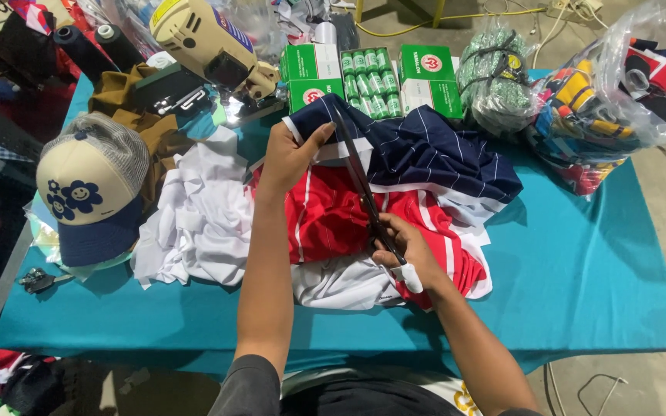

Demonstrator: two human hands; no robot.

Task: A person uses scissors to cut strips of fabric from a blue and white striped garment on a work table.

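So there's a big teal tabletop (pixel 595 262) covered in sewing stuff. Mid-table sits a pile of striped fabric (pixel 395 192), navy on the far part, red and white nearer. Left of that is a heap of white cloth (pixel 202 216), then a cream and navy cap (pixel 90 192) with smiley flowers. Far right there's a clear plastic bag (pixel 626 92) stuffed with colourful bits, and green boxes of thread spools (pixel 368 77) along the far edge. The left hand (pixel 290 154) has its fingers pinched shut on the navy edge, lifting it. The right hand (pixel 406 250) is wrapped around the handles of long dark scissors (pixel 360 181), blades lying across the fabric.
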